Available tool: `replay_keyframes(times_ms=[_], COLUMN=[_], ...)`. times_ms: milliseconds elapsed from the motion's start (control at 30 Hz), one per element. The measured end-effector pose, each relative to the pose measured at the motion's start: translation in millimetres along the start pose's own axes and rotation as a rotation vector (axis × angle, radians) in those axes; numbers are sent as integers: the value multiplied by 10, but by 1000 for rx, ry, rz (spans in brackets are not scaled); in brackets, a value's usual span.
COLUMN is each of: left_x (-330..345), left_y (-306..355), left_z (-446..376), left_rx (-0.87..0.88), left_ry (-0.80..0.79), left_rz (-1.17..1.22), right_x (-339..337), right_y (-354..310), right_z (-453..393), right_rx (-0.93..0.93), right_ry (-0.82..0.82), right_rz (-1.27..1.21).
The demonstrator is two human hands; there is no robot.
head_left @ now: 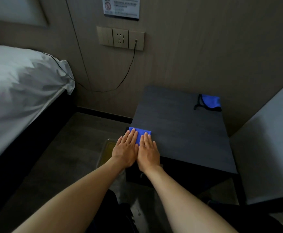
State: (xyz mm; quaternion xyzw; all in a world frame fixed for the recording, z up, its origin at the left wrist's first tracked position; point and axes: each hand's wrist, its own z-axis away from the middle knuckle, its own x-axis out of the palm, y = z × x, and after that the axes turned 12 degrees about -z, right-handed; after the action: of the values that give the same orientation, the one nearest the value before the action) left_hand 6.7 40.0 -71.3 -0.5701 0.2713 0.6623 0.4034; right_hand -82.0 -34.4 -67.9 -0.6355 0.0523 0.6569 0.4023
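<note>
Both hands are flat, palms down, side by side w/ thumbs touching. My left hand (126, 149) has its fingers straight and together, tips resting on the folded blue cloth (140, 134). My right hand (148, 149) lies the same way, fingers straight, pressing the cloth's right part. Nothing is curled round it and there's no pinch, just flat pressure from above on both sides.

The cloth sits on the dark table (179, 125), at approx. 8 o'clock on the top, right at the left edge, its far-left corner poking slightly past the edge. It looks folded into a small rectangle; most of the near half is hidden under my fingers.

At approx. 1 o'clock on the table, well apart from my hands, lies a 2nd blue item w/ black strap (210, 102). On the floor at 9 o'clock from my left hand, just beside the table, is a yellowish tray (108, 148), partly hidden. The bed (19, 91) fills the view at 9–10 o'clock. The wall socket panel (120, 38) is at 12, w/ a thin cable (128, 69) hanging from it.
</note>
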Motion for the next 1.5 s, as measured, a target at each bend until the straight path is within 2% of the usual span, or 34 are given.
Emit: replay_keyframes(times_ms=[267,733,1067,1400,1500], left_x=[-120,-441,-586,-669,-664], left_y=[345,1991,3010,3378,3234], left_z=[-36,-133,-199,-390,-442], left_rx=[-9,43,150,255,342], left_ry=[-77,-152,-138,-121,-52], left_rz=[-89,-216,-143,-104,-96], right_x=[-158,-770,-1130,-1435,-1440], right_y=[258,1613,2504,2826,2719], right_z=[101,722,1094,988,877], right_rx=[4,20,141,270,369], right_ry=[-1,82,157,161,163], right_rz=[60,118,65,77,-130])
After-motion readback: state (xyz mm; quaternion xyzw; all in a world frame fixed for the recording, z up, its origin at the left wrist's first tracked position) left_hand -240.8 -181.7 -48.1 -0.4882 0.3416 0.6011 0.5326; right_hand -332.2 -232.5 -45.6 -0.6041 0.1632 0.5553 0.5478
